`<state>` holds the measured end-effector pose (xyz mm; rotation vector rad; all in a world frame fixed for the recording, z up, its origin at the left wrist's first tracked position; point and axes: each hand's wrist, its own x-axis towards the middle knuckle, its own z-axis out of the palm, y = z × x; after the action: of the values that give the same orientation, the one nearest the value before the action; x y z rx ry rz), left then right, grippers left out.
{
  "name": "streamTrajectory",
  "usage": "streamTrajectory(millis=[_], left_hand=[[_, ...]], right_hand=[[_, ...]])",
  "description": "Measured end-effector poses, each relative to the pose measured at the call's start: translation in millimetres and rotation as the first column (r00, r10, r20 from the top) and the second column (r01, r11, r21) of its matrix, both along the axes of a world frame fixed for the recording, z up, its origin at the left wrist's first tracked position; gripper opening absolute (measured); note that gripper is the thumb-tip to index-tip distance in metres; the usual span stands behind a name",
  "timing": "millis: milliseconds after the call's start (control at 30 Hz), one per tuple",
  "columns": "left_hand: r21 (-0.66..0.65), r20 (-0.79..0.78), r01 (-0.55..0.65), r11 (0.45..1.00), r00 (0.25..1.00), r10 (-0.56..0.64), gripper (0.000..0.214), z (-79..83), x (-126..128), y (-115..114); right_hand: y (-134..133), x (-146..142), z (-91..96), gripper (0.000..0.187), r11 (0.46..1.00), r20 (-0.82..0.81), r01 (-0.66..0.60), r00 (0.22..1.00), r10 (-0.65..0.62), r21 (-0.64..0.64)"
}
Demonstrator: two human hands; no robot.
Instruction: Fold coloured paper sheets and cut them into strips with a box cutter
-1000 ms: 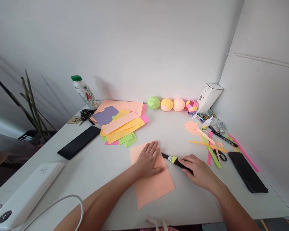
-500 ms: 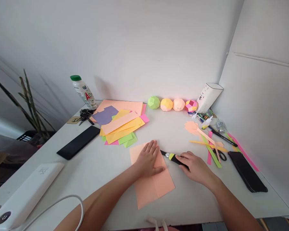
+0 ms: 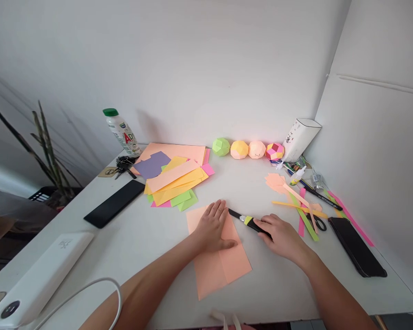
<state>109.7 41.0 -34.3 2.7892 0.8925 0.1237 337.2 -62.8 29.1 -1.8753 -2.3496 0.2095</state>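
A folded peach sheet of paper (image 3: 223, 263) lies near the front of the white table, with a crease running along it. My left hand (image 3: 212, 229) is spread flat on the sheet, thumb pointing right, and hides part of it. My right hand (image 3: 278, 233) is closed round the black and yellow handle of a utility knife (image 3: 249, 222), just right of the sheet. The knife's dark blade reaches the sheet's right edge beside my left fingertips. Whether the blade sits inside the fold is hidden.
Coloured paper (image 3: 175, 183) is piled at back left, near a bottle (image 3: 122, 133) and a black slab (image 3: 113, 204). Several paper balls (image 3: 239, 150) line the wall. Paper strips (image 3: 301, 213), scissors (image 3: 320, 223) and a phone (image 3: 358, 247) lie right. A white power bank (image 3: 37, 279) sits front left.
The knife's blade tip has shifted slightly away from me along the sheet's edge, with my right hand. My left hand stays flat in place. The view has moved a little.
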Motion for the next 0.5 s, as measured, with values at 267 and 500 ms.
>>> streamTrajectory(millis=[267,500], left_hand=[[0.02,0.051,-0.013,1.0,0.999,0.012,0.111,-5.4,-0.2,1.0],[0.032,0.044,0.005,0.999,0.999,-0.006,0.111,-6.7,-0.7,0.8]], right_hand=[[8.4,-7.0,-4.1,0.039,1.0,0.026,-0.014,1.0,0.014,0.01],[10.7,-9.4,-2.8,0.039,1.0,0.064,0.002,0.998,-0.002,0.007]])
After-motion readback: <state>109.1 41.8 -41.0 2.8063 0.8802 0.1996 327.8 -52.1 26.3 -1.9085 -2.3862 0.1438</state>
